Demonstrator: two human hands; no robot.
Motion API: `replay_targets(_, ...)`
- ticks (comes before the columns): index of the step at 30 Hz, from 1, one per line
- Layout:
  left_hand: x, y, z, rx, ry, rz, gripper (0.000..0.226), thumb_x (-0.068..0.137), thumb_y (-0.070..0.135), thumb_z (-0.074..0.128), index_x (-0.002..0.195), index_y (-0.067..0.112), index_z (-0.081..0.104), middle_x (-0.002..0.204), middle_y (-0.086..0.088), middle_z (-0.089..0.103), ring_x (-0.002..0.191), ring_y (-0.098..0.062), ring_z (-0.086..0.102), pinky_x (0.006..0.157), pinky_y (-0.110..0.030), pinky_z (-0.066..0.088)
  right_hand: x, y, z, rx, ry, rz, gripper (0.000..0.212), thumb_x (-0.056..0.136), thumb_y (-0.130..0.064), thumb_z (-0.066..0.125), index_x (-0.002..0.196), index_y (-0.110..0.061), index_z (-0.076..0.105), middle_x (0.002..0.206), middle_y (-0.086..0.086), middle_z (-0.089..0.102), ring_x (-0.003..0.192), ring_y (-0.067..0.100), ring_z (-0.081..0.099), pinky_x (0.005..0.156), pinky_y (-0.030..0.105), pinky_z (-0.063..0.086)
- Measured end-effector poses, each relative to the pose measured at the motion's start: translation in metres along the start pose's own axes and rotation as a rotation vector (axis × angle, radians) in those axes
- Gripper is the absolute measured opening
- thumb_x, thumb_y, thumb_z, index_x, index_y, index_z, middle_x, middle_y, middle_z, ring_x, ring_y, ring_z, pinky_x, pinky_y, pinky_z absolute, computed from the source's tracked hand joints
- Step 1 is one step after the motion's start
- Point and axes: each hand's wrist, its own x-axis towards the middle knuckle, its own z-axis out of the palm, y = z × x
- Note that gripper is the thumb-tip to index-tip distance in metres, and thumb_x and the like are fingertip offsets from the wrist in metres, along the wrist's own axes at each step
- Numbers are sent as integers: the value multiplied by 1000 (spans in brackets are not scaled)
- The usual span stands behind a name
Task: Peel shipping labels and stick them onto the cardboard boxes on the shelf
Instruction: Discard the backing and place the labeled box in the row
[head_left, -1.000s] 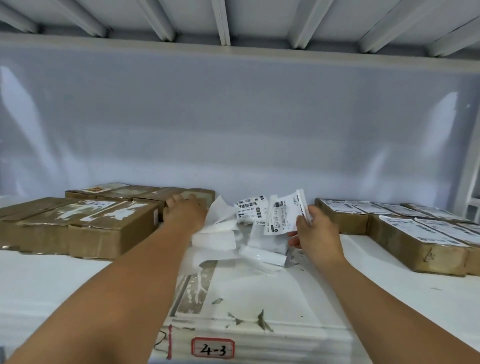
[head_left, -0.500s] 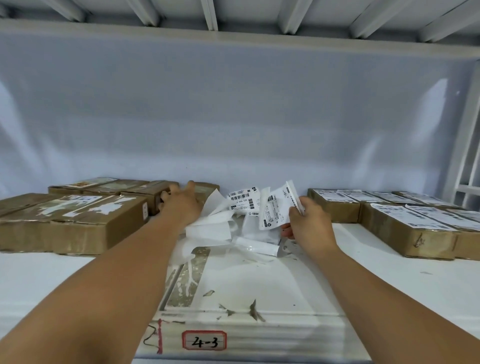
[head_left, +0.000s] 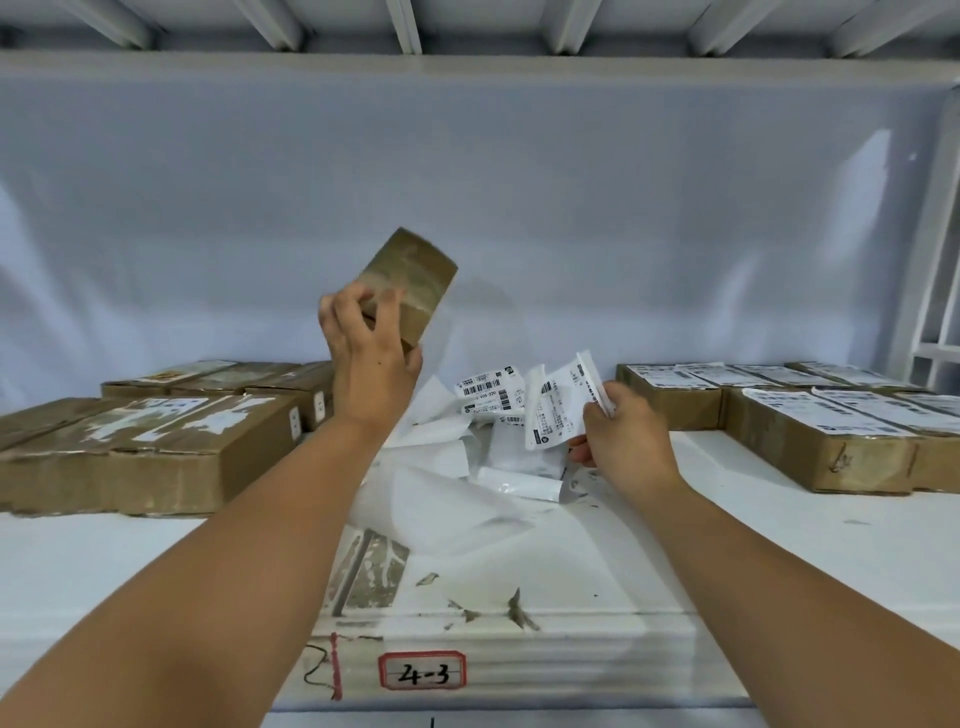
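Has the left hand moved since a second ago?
Yes. The left hand has risen from the rear row of boxes and now grips a cardboard box held above that row.

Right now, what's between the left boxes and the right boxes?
In the head view, a heap of white backing paper lies there, and the right hand holds labels.

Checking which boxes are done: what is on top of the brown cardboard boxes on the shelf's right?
White printed shipping labels lie flat on those brown cardboard boxes; the cardboard beneath each label is covered.
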Motion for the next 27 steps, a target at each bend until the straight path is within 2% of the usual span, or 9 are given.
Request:
replay_targets(2, 7, 12, -11, -12, 62, 73, 59, 69, 11, 76, 120, 14, 48, 128, -19, 29, 118, -42, 32, 100, -47, 37, -1, -2, -2, 20, -1, 16, 21, 91, -7, 39, 95, -7, 59, 79, 12, 69, 58, 20, 67, 55, 30, 56)
replay_targets(4, 13, 25, -21, -5, 105, 161, 54, 69, 17, 76, 117, 15, 50, 128, -7, 23, 119, -41, 33, 100, -44, 36, -1, -3, -4, 41, 27, 26, 21, 93, -9, 38, 97, -7, 59, 80, 12, 68, 59, 21, 67, 50, 28, 52)
replay_targets(8, 12, 60, -41, -16, 86, 226, 47, 69, 26, 72, 112, 16, 58, 132, -3, 25, 115, -31, 23, 96, -36, 34, -2, -8, -10, 295, 96, 105, 19, 97, -11, 37, 98, -9, 56, 72, 12, 65, 52, 19, 63, 57, 33, 54)
replay_targets(11, 3, 94, -55, -100, -50, 127, 44, 70, 28, 71, 111, 19, 60, 137, -3, 34, 115, -32, 24, 94, -35, 35, -5, -15, -20, 507, 188, 160, 19, 98, -12, 37, 97, -12, 56, 73, 10, 63, 50, 15, 61, 56, 30, 55)
replay_targets(14, -11, 122, -65, -211, -182, -15, 39, 73, 33, 70, 109, 25, 60, 139, 4, 28, 119, -28, 21, 88, -26, 32, -10, -22, -36, 645, 321, 210, 21, 99, -14, 35, 99, -14, 56, 74, 9, 63, 47, 15, 59, 58, 31, 55)
replay_targets(18, -36, 157, -70, -344, -309, -172, 34, 75, 38, 69, 106, 27, 60, 134, 9, 27, 118, -23, 22, 85, -27, 41, -12, -29, -71, 576, 518, 213, 21, 92, -24, 37, 76, -25, 51, 85, 7, 64, 77, 33, 65, 75, 46, 56)
replay_targets(20, -51, 176, -73, -401, -373, -223, 31, 75, 38, 68, 103, 27, 61, 133, 10, 27, 119, -21, 23, 83, -26, 43, -18, -31, -90, 585, 488, 195, 22, 94, -22, 37, 75, -23, 49, 83, 5, 61, 78, 30, 61, 71, 40, 53)
replay_targets(23, -73, 202, -72, -424, -416, -202, 31, 74, 38, 69, 102, 27, 63, 132, 8, 27, 120, -22, 25, 85, -30, 46, -28, -30, -112, 566, 376, 187, 22, 94, -20, 42, 73, -20, 47, 69, 1, 54, 64, 21, 51, 65, 35, 45)
replay_targets(27, -92, 225, -68, -379, -502, -198, 34, 73, 46, 68, 100, 27, 61, 131, 6, 26, 120, -23, 28, 84, -39, 49, -43, -25, -134, 368, 249, 182, 22, 94, -19, 43, 74, -18, 53, 76, 8, 61, 74, 26, 59, 71, 39, 50)
